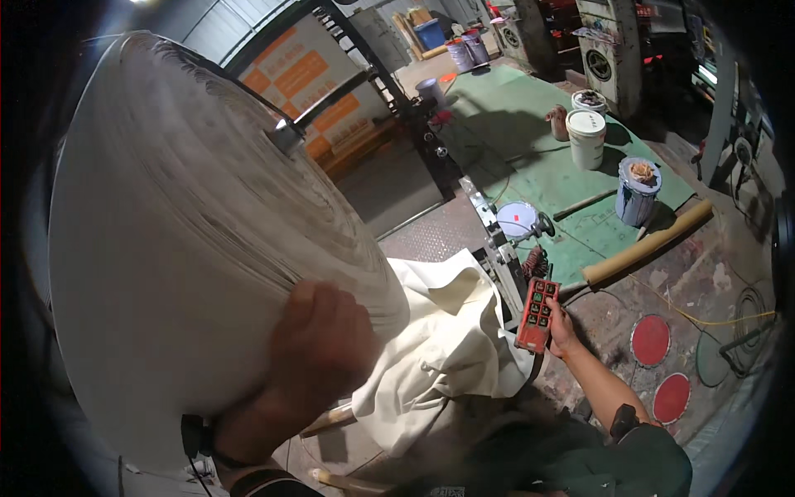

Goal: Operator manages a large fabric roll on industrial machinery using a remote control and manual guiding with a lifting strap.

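Observation:
A huge roll of pale grey-white sheet material (166, 232) fills the left side, its layered end facing right. Against its lower right part is my left hand (323, 335), slightly blurred, fingers curled in and knuckles up; whatever they may hold is hidden. My right hand (564, 330) grips a red handheld remote control (538, 315) with two rows of dark buttons and one green one. The thumb lies along the remote's right side, near the buttons. Loose cream-white sheet (451, 340) hangs in crumpled folds between the roll and the remote.
Behind the remote stands a metal frame (489, 219) with a handwheel (544, 224). A metal shaft (331, 99) enters the roll's core. Paint buckets (587, 141) stand on green floor sheeting (538, 182). A brown cardboard tube (650, 244), red discs (651, 340) and cables lie at right.

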Demonstrator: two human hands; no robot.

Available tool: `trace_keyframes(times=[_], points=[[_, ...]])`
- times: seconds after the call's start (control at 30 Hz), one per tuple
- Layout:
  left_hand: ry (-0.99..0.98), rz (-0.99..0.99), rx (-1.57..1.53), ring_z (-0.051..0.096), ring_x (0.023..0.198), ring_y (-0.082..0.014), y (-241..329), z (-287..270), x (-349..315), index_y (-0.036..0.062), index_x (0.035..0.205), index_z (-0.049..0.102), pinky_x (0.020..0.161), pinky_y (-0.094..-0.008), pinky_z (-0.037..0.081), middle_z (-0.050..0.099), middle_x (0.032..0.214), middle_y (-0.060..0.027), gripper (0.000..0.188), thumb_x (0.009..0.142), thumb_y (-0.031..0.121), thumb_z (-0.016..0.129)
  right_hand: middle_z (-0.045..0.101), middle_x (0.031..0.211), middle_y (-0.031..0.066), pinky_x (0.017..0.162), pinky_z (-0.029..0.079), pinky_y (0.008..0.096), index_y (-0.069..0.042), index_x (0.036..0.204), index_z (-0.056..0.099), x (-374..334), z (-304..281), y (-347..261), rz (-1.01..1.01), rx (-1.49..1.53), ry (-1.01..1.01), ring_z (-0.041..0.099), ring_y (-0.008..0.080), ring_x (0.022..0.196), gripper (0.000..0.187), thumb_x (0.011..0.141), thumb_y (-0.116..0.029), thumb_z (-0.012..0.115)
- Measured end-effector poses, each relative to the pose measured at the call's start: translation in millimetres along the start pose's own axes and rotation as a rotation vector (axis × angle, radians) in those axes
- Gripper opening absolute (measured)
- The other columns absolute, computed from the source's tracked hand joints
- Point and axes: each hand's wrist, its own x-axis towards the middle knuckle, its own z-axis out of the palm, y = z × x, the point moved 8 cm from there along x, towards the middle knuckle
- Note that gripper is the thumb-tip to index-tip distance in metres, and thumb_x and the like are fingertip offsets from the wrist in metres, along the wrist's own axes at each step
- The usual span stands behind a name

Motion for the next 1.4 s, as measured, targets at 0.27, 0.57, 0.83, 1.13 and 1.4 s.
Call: trace_keyframes(times=[0.27,0.57,0.83,1.13,1.4], points=[[-0.003,0.032,0.043,0.05,0.067,-0.0254,31,6,-18,-0.0018,0.065,0.059,0.075,-0.0407,0.041,0.051,0.065,-0.0126,0.03,0.08,0.019,0.044,0.069,0.093,0.0022,0.076,0.056,0.0324,-0.008,0.109,0.062,21,-3,6,0.009,-0.018,-0.055,0.068,0.0137,0.08,0.033,0.097,-0.037,0.049],[0.086,0.128,0.089,0.056,0.071,-0.0235,67,14,-27,-0.0016,0.068,0.064,0.078,-0.0391,0.041,0.06,0.07,-0.0134,0.032,0.083,0.019,0.045,0.068,0.094,0.0043,0.077,0.056,0.0339,-0.009,0.114,0.058,16,-5,0,0.038,-0.029,-0.044,0.067,0.0164,0.083,0.035,0.098,-0.039,0.047],[0.022,0.195,0.019,0.058,0.075,-0.0239,99,25,-25,-0.0036,0.076,0.067,0.085,-0.041,0.038,0.063,0.075,-0.0153,0.037,0.087,0.025,0.047,0.067,0.095,0.0055,0.078,0.056,0.0351,-0.007,0.116,0.057,13,-21,-16,-0.013,-0.008,-0.027,0.067,0.0182,0.085,0.038,0.098,-0.039,0.048],[-0.075,0.168,-0.08,0.058,0.087,-0.0292,137,42,-22,-0.0059,0.088,0.067,0.096,-0.0446,0.035,0.064,0.087,-0.0195,0.037,0.086,0.026,0.048,0.068,0.096,0.001,0.079,0.053,0.0315,-0.01,0.111,0.062,9,-43,-19,-0.006,0.001,0.013,0.066,0.0131,0.086,0.035,0.096,-0.04,0.052],[-0.056,0.034,-0.278,0.053,0.098,-0.0381,-10,-40,42,0.0056,0.091,0.061,0.105,-0.0568,0.033,0.055,0.093,-0.0141,0.032,0.064,0.024,0.062,0.068,0.1,0.0018,0.079,0.05,0.0285,-0.008,0.114,0.063,6,-70,-20,-0.009,-0.046,0.072,0.064,0.0126,0.086,0.041,0.095,-0.043,0.05]])
